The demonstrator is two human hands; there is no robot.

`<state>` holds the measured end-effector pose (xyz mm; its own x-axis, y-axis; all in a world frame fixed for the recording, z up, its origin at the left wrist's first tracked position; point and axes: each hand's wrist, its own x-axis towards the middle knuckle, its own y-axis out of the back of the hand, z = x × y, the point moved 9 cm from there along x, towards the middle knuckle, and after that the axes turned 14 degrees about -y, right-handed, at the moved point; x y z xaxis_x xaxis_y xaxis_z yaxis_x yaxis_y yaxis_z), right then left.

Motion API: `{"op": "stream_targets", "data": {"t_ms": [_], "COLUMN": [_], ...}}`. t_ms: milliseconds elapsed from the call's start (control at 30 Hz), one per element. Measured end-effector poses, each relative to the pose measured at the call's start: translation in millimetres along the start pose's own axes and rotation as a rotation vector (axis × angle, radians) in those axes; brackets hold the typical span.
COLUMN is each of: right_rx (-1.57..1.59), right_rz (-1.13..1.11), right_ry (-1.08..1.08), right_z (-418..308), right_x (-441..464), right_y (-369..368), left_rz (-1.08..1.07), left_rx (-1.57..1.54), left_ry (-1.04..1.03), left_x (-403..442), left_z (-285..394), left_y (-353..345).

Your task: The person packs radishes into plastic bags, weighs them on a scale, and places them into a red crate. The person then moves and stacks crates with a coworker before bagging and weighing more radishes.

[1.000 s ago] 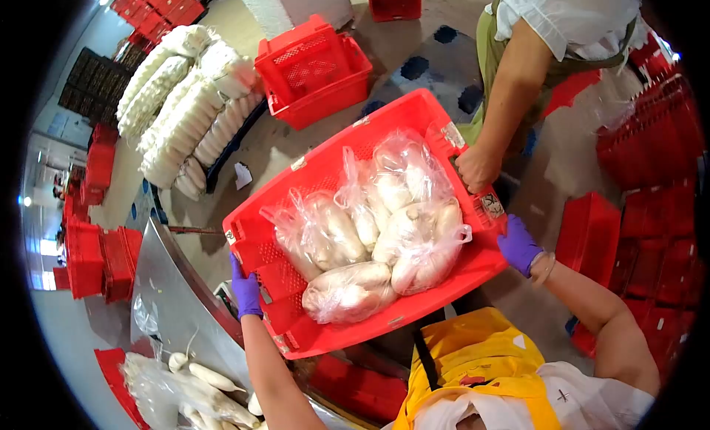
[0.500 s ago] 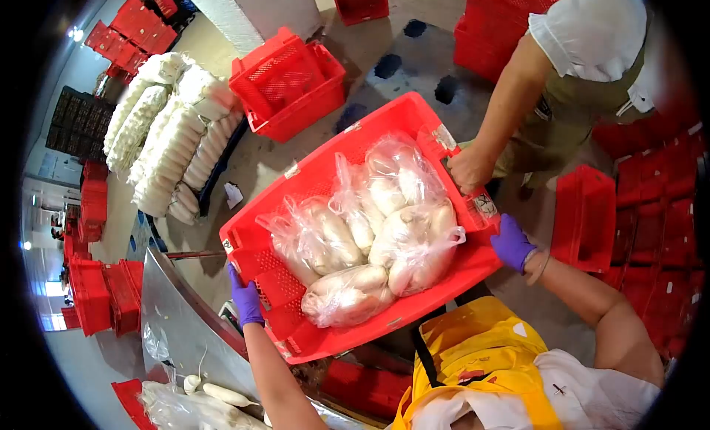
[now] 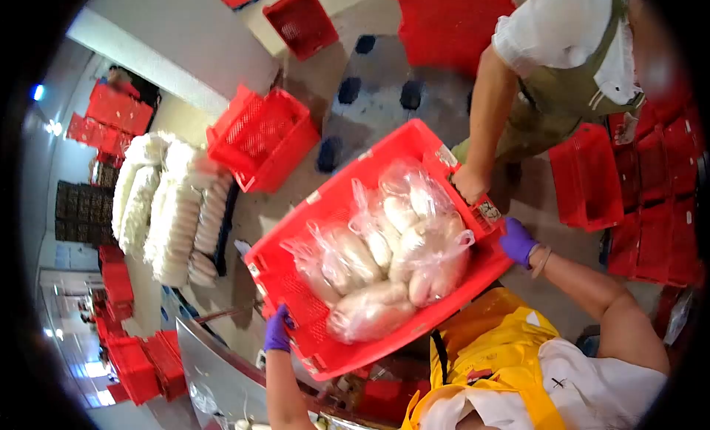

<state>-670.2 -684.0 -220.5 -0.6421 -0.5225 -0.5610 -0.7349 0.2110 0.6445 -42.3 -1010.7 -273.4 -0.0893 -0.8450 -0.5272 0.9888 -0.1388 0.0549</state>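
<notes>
A red crate [image 3: 314, 215] hangs tilted in front of my body, with several clear plastic bags of white radishes [image 3: 370, 311] inside. My left hand [image 3: 277, 329], in a purple glove, is closed on the crate's lower left edge. At the right corner my right hand [image 3: 518, 242], gloved in purple too, grips the crate's rim. A co-worker's bare hand [image 3: 470, 183] holds the crate's right end, just above my right hand and apart from it.
Stacked white radishes [image 3: 174, 215] stand on a pallet at the left. Red crates [image 3: 262, 138] sit beyond, near a blue-grey pallet [image 3: 377, 97]. More crates [image 3: 584, 178] line the right. A metal table [image 3: 214, 371] is at lower left.
The view has turned, so the background has shifted. The crate sits slightly lower and further right in view, still held by both my hands and the co-worker. The co-worker's body has shifted.
</notes>
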Motion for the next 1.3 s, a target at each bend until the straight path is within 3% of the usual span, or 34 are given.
{"op": "stream_targets", "data": {"t_ms": [33,167,333,400,567,600,633,700,767,800,900,933,967,1033,1133,1233,1267,1300], "right_rx": [0.051,-0.038,-0.14,-0.148,-0.239,-0.204,-0.044,-0.229,0.083,0.061,0.08,-0.103,-0.056,0.059,-0.178,0.025,0.09,0.025], "right_rz": [0.015,0.169,0.352,0.41,0.748,0.759,0.66,0.671,0.12,0.139,-0.23,-0.009,0.052,0.172,0.364,0.369,0.372,0.326], "right_ry": [0.033,-0.159,-0.262,-0.301,-0.095,-0.036,0.025,0.358,0.332,0.496,0.299,0.374,0.281,0.099,0.076,0.125,0.055,0.027], "right_z": [-6,27,1,-2,3,-17,-102,-178,-215,-232,-281,-285,-275,-258,-251,-257,-266,-275], "right_x": [-3,16,-12,-30,-63,-80,-131,-183,-218,-247,-270,-267,-254,-234,-232,-230,-230,-233], "right_y": [-2,-9,21,25,36,34,29,-76,-202,-255,-357,-373,-390,-418,-430,-427,-416,-412], "left_rz": [-0.033,-0.097,-0.274,-0.264,-0.347,-0.383,-0.418,-0.474,-0.551,-0.516,-0.543,-0.596,-0.655,-0.59,-0.766,-0.868,-1.1,-1.107], "left_rx": [0.019,0.012,-0.214,-0.172,-0.255,-0.297,-0.334,-0.385,-0.427,-0.353,-0.325,-0.384,-0.439,-0.297,-0.383,-0.241,-0.432,-0.424], "left_ry": [0.03,0.075,0.346,0.36,0.393,0.419,0.45,0.483,0.517,0.467,0.427,0.514,0.603,0.462,0.558,0.573,0.661,0.681], "left_x": [6,6,16,10,7,-1,-12,-22,-32,-35,-24,-15,-13,-19,9,-3,19,22], "left_z": [-1,2,-32,-35,-32,-27,-25,-33,-30,-25,-29,-45,-53,-28,-57,-25,-41,-30], "left_y": [-4,-19,-19,-16,-49,-63,-70,-80,-94,-95,-89,-93,-100,-100,-100,-105,-112,-109]}}
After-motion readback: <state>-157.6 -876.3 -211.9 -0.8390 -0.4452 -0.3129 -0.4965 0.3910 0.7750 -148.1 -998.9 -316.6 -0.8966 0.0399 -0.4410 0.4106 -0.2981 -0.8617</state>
